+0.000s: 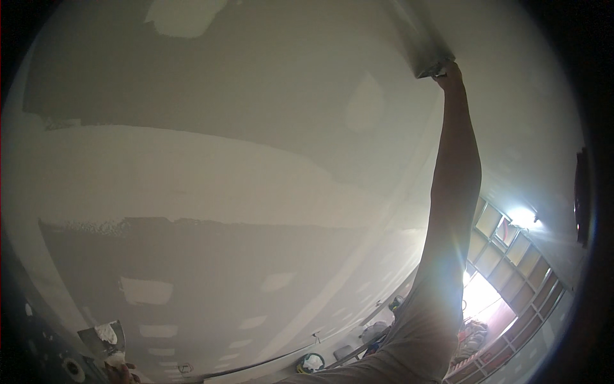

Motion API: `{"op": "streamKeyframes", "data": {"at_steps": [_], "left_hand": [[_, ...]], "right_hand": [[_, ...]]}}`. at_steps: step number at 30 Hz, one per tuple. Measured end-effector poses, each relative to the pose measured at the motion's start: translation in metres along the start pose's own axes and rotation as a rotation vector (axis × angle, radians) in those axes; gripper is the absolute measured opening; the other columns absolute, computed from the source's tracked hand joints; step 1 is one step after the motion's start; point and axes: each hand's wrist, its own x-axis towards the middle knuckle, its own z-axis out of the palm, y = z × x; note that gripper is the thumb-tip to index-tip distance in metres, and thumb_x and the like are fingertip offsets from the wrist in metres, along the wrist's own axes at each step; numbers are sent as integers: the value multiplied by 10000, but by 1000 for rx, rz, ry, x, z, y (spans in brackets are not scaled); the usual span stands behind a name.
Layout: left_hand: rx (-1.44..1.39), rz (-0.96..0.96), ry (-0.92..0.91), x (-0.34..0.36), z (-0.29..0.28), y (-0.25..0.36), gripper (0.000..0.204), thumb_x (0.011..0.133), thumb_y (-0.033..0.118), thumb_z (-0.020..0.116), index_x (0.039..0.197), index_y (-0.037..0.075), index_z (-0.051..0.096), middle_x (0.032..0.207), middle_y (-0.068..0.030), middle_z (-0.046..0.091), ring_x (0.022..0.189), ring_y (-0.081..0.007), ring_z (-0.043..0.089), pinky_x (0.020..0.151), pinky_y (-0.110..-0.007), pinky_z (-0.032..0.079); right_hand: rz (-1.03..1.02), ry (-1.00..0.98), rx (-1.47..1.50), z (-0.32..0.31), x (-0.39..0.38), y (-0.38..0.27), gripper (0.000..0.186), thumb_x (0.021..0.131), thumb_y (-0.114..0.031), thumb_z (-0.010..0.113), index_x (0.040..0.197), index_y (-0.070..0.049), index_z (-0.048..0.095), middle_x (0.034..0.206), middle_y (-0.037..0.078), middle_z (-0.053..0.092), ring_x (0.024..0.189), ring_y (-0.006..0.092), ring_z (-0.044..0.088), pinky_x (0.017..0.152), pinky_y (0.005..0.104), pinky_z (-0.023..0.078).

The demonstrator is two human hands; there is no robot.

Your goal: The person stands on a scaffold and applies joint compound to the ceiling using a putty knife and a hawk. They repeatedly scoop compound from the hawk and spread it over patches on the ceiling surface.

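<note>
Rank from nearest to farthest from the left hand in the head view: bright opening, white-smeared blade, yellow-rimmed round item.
1. White-smeared blade: in the left hand.
2. Yellow-rimmed round item: lower middle.
3. Bright opening: lower right.

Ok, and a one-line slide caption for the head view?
Right hand holds a motion-blurred blade at patched drywall; left hand, low in view, holds a white-smeared scraper.

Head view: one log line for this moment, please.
right hand: raised, holding wide grey blade | left hand: low, holding scraper with white paste
</note>
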Motion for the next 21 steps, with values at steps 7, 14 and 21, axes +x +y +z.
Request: {"op": "streamKeyframes", "data": {"at_steps": [7, 14, 21], "left_hand": [[-7, 19, -59, -6, 3, 15, 177, 1029, 236, 601, 1152, 110, 592, 647, 13, 523, 411, -56, 402, 322, -218, 283], [0, 0, -126, 7, -11, 15, 180, 1054, 247, 561, 1163, 105, 577, 638, 9, 499, 397, -73, 373, 326, -229, 282], [3, -37, -160, 15, -19, 9, 178, 1063, 248, 546, 1169, 107, 566, 650, 6, 497, 406, -69, 367, 329, -231, 281]], "right_hand": [[-32, -23, -66, 7, -4, -20, 594, 840, 0, 601, 1412, -23, 445, 1351, 215, 515, 1248, 390, 516, 1052, 643, 449], [-14, -4, -88, 18, 9, -33, 496, 981, -108, 537, 1465, -68, 437, 1415, 201, 527, 1267, 381, 540, 1061, 602, 449], [-36, 4, -137, 35, -2, -45, 456, 859, -39, 596, 1306, -13, 508, 1225, 201, 564, 1116, 347, 572, 933, 542, 506]]}}
